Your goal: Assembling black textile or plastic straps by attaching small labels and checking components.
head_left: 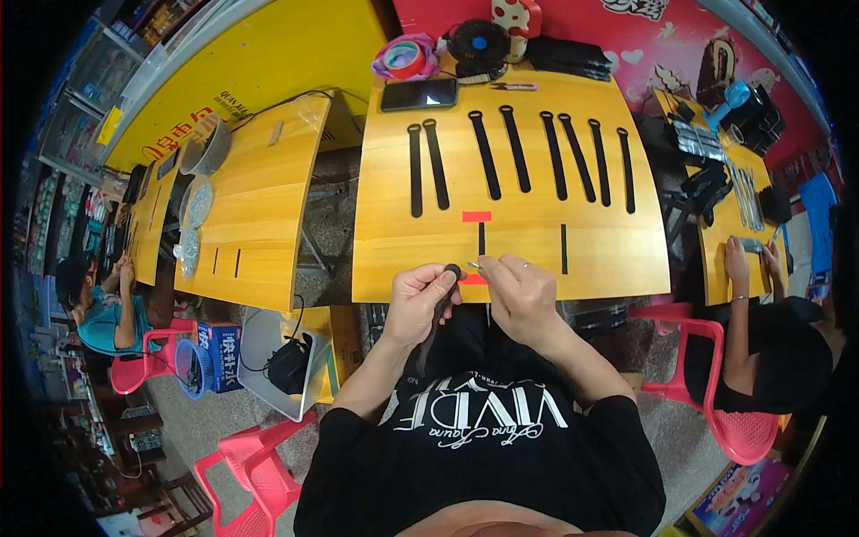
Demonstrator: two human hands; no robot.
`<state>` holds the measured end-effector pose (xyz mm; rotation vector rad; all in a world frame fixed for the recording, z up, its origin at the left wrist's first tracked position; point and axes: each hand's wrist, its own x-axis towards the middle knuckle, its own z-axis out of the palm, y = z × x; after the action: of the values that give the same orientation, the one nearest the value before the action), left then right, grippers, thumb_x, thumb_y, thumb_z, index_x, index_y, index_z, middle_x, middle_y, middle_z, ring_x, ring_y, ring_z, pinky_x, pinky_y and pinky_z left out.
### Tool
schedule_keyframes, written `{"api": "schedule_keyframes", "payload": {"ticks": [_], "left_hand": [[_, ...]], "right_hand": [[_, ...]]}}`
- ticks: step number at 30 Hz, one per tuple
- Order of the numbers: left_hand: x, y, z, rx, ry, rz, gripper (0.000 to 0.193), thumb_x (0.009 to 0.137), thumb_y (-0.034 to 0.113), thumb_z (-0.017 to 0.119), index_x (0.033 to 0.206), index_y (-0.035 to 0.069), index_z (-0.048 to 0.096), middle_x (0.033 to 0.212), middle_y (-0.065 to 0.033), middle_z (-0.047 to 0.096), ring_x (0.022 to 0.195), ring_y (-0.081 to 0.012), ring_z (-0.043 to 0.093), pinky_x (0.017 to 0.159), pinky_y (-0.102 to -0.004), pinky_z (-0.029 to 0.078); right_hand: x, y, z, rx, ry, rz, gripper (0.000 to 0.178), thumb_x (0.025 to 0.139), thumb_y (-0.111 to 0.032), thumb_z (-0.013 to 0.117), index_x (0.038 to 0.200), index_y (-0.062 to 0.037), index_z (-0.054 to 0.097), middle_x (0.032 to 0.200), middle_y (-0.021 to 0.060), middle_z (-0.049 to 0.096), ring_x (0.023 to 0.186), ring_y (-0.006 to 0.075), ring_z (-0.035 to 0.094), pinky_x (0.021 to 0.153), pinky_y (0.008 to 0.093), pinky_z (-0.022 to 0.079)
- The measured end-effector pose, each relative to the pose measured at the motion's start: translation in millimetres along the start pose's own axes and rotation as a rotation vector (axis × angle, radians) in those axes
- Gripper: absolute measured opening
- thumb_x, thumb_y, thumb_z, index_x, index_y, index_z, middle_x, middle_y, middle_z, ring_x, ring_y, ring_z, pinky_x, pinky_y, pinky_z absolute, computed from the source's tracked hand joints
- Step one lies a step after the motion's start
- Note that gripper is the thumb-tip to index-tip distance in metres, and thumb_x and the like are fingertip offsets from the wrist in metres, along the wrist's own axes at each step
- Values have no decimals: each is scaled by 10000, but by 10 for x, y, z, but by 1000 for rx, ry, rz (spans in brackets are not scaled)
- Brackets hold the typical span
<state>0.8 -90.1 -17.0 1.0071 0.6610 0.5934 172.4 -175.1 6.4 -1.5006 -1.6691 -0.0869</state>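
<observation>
Holding blk strap in L hand, wht lettering on shirt.

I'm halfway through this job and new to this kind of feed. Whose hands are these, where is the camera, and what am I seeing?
There is no machine: these are a person's bare hands. The single picture comes from a fisheye camera on their head, looking down, so straight edges bend near the rim.

The left hand holds a black strap; the right hand pinches a small metallic piece, too small to identify.

On the table lie eight loop-ended straps, thin black strips and red pieces. Farther back are a phone and fan.
</observation>
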Motion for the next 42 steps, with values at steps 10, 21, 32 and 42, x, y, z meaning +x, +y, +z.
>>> {"api": "schedule_keyframes", "payload": {"ticks": [10, 21, 32, 42], "left_hand": [[6, 26, 94, 41, -10, 16, 208, 995, 169, 602, 1017, -11, 703, 691, -51, 652, 493, -76, 550, 437, -179, 422], [-32, 18, 77, 435, 3, 262, 140, 966, 90, 616, 937, -12, 708, 677, -29, 644, 495, -64, 532, 447, -198, 399], [-19, 51, 75, 859, -60, 502, 110, 940, 25, 609, 990, -37, 683, 806, -92, 687, 688, -128, 632, 617, -263, 488], [190, -12, 41, -90, -325, 14, 317, 988, 50, 554, 1293, -19, 607, 1045, -78, 674, 830, -133, 648, 760, -259, 540]], "right_hand": [[-99, 28, 2, -60, -24, -23, 302, 693, -6, 632, 995, -1, 643, 709, 97, 543, 616, 267, 603, 521, 368, 463], [-63, 76, -43, -96, -127, -137, 243, 677, -46, 632, 919, -25, 623, 724, 79, 552, 612, 252, 601, 527, 356, 472], [95, 241, -102, 381, -396, 128, 172, 913, -157, 622, 775, -53, 617, 665, 107, 615, 606, 307, 623, 530, 412, 449], [14, 242, 7, 804, -264, 256, 253, 969, -123, 604, 748, -1, 620, 638, 85, 637, 581, 190, 631, 536, 298, 454]]}}
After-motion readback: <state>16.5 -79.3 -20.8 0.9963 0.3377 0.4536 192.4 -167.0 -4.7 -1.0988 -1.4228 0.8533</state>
